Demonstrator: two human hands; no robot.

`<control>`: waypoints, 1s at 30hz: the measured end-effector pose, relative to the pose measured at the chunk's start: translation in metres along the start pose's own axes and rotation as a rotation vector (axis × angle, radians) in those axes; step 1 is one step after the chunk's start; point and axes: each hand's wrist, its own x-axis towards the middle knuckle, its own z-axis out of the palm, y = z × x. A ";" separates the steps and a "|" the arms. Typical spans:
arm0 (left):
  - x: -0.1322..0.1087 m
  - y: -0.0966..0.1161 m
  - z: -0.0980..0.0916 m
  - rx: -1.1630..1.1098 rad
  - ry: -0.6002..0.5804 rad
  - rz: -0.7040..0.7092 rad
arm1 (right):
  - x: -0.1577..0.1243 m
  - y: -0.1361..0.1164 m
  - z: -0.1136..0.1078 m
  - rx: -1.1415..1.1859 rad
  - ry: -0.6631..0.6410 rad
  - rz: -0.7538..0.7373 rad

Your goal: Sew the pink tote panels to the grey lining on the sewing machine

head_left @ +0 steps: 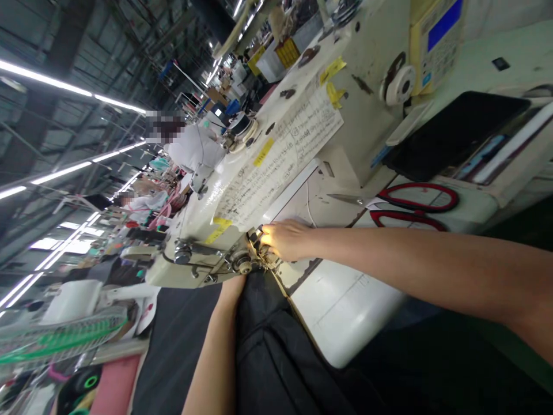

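**Hands at sewing machine head, black fabric under needle**

Right hand (287, 239) reaches in from the right, fingers bunched narrow at the needle area of the cream sewing machine (259, 173); what they pinch is too small to tell. Left hand is hidden behind the black fabric (276, 346), only the left forearm (216, 351) shows, so its grip can't be told. Fabric runs from the lower frame up to the needle area, touching the machine. Red-handled scissors (406, 207) lie on the machine table, well right of the hand. Paper sheet (285, 161) is taped on the machine arm. Another person in white (194, 147) sits far behind.
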 end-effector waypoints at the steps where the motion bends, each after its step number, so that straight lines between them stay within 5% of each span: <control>1: -0.001 -0.001 0.000 -0.002 0.002 -0.001 | 0.000 0.001 -0.001 0.007 -0.001 -0.007; 15: 0.000 -0.001 -0.001 -0.005 -0.001 -0.005 | 0.001 0.007 -0.008 0.038 -0.064 -0.154; 30: -0.002 -0.001 -0.002 -0.009 -0.005 -0.025 | 0.001 0.003 -0.005 0.040 -0.053 -0.155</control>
